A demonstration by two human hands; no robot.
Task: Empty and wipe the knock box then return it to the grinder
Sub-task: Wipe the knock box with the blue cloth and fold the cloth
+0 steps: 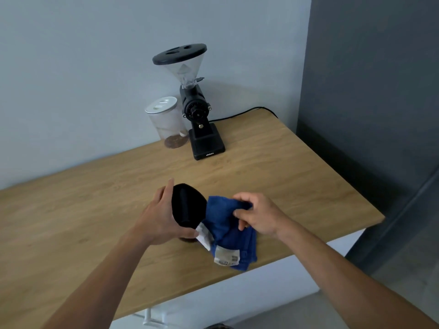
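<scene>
Pale wall backs the light oak worktop (261, 167). Left hand (161, 217) has its grip around the tilted round black knock box (187, 205), mouth turned right. Just beside it, right hand (259, 217) pinches the crumpled blue cloth (228, 229). Black hopper-topped grinder (197, 110) stands well beyond.

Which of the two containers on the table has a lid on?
The clear jar beside the grinder has a white lid on. The black knock box, gripped by the left hand, is open and tilted.
</scene>
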